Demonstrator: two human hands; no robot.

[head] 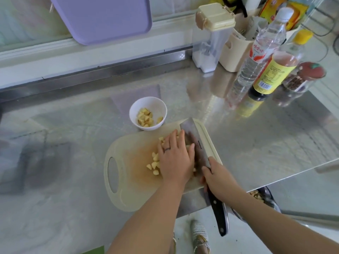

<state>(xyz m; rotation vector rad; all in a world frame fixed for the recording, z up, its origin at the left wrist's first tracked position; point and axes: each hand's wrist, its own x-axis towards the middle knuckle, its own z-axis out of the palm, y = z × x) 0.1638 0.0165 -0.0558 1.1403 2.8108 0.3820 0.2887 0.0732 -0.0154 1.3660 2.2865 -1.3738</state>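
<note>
Cleaver (199, 143) stands tilted beside pale diced chunks (155, 165).

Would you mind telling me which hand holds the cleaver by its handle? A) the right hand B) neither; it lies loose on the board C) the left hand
A: the right hand grips the cleaver at the top of its black handle, while the left hand lies flat, fingers straight, over the cut pieces on the board.

Blurred white characters on clear bottle (256, 57) red label, barcode on dark bottle (271, 76), unreadable stamp on cleaver (197, 142)
</note>
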